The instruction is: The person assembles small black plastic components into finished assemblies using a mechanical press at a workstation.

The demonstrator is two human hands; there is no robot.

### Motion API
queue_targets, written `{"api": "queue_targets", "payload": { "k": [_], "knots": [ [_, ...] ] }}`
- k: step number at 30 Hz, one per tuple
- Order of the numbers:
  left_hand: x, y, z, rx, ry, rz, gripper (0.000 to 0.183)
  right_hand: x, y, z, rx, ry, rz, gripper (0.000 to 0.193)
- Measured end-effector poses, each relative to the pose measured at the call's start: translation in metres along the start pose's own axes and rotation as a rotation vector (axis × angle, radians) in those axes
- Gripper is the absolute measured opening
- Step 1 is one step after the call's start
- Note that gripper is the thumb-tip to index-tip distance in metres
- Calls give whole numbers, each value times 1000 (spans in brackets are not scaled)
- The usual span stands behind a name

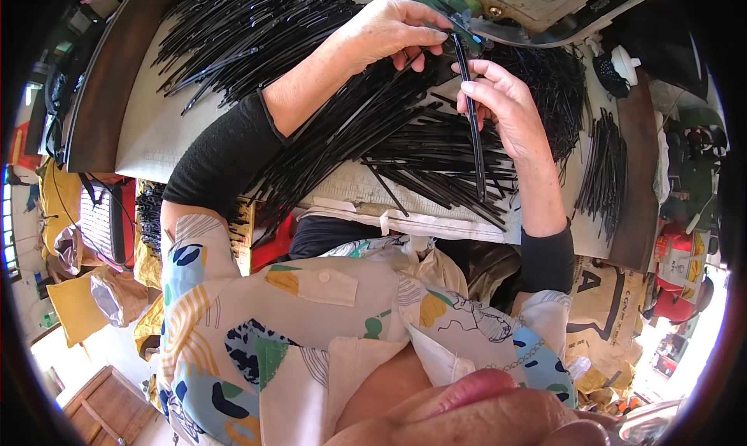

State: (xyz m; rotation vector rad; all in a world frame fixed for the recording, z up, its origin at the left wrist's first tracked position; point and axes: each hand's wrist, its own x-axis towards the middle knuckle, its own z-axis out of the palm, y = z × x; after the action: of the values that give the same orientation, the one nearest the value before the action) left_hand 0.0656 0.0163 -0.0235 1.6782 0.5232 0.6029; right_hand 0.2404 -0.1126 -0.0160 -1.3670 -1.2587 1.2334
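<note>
My right hand (502, 104) is closed around a long, thin black strip (475, 146), thumb and fingers pinching it near its upper half. The strip stands nearly upright in view, its top end by the machine (537, 6) and its lower end over other strips. My left hand (393, 35) is closed just left of that top end, thumb against forefinger. What lies between those fingertips is too small to tell. A dark strip end seems to pass under its curled fingers. Beneath both hands, loose black strips (428, 146) lie in a crisscrossed layer.
A thick pile of black strips (241, 34) covers the table's far left. A tangled heap (545, 80) lies right of the machine, and a smaller bunch (603, 174) near the right edge. A white-topped spool (622, 61) stands beside it. A brown sack (603, 314) sits below right.
</note>
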Motion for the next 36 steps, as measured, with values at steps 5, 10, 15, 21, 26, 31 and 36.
{"api": "queue_targets", "payload": {
  "k": [5,10,15,21,26,31,36],
  "knots": [
    [0,4,3,-2,-13,19,31,0,0,0,31,5,-17,30],
    [4,6,6,3,5,12,30,-1,0,-1,70,33,-21,29],
    [7,7,8,6,-3,-4,29,-1,-1,0,101,37,-9,30],
    [4,9,10,-79,47,-69,33,-1,1,3,129,32,22,29],
    [0,12,10,-20,44,-203,33,1,5,4,263,34,84,24],
    [-1,12,10,13,54,-137,32,5,6,8,318,69,97,20],
    [-1,16,11,17,26,-127,31,4,2,10,288,104,101,20]
  ]
}}
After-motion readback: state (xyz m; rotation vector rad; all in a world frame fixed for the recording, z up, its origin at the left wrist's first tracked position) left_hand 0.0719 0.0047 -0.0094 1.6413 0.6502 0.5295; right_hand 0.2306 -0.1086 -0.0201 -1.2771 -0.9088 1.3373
